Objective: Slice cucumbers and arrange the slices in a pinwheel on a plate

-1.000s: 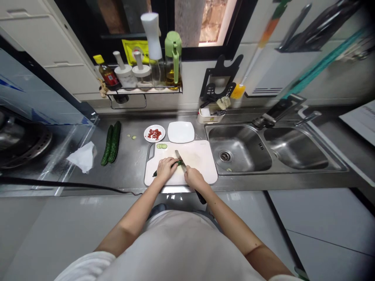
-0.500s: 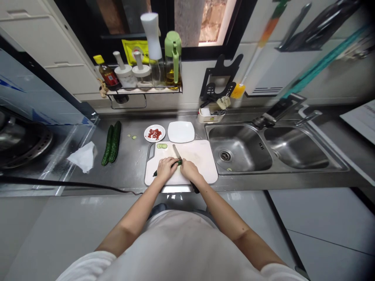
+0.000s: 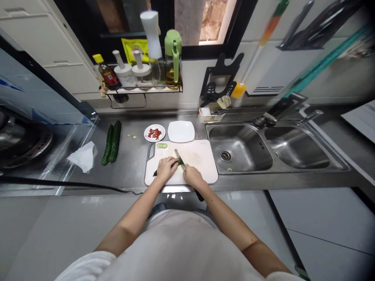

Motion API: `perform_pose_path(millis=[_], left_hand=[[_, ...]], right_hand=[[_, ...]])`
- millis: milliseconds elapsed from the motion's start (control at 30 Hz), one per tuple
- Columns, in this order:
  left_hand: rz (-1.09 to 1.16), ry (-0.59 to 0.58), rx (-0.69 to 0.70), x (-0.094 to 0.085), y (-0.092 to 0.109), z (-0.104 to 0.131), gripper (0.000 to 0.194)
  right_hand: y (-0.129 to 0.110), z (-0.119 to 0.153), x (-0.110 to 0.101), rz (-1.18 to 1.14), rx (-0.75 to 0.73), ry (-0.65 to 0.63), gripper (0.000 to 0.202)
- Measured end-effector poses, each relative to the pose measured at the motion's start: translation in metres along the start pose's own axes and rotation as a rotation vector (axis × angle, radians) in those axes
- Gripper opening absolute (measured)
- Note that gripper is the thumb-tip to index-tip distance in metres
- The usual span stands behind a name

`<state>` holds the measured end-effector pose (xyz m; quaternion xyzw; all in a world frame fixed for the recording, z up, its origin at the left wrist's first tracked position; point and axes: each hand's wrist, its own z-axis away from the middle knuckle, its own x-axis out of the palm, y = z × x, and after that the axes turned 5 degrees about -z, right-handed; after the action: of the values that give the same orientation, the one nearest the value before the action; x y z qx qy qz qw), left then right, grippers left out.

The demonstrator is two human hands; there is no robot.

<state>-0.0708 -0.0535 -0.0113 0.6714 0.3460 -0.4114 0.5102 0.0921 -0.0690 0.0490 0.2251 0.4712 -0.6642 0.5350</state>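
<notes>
On the white cutting board (image 3: pixel 202 156), my left hand (image 3: pixel 166 168) is closed over a dark green cucumber (image 3: pixel 155 173), whose two ends stick out from under the fingers. My right hand (image 3: pixel 192 175) grips a kitchen knife (image 3: pixel 177 153) by its black handle; the blade points away from me, beside the cucumber's right end. Whether the edge touches the cucumber is hard to make out. A few pale cucumber slices (image 3: pixel 162 145) lie at the board's upper left. Just behind the board are a small plate of chopped red pieces (image 3: pixel 146 133) and a white square plate (image 3: pixel 181 131).
Two whole cucumbers (image 3: pixel 112 142) lie on the steel counter to the left, near a crumpled white cloth or paper (image 3: pixel 83 156). The double sink (image 3: pixel 243 169) adjoins the board on the right. Above hangs a rack (image 3: pixel 140 91) with bottles and jars.
My right hand and the knife have shifted slightly right and toward me. My left hand has stayed in place on the cucumber.
</notes>
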Motion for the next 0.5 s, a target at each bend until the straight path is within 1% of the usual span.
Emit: perform_pose_path(millis=[300, 400, 500], left_hand=[[-0.016, 0.009, -0.002, 0.001, 0.0, 0.0, 0.026], [-0.017, 0.006, -0.001, 0.001, 0.0, 0.0, 0.026], [-0.012, -0.007, -0.004, 0.0, 0.0, 0.0, 0.027]], right_hand=[[-0.014, -0.025, -0.008, -0.05, -0.027, 0.023, 0.035], [-0.014, -0.024, -0.007, -0.046, -0.029, 0.028, 0.035], [-0.009, -0.016, -0.003, -0.032, -0.019, 0.022, 0.035]])
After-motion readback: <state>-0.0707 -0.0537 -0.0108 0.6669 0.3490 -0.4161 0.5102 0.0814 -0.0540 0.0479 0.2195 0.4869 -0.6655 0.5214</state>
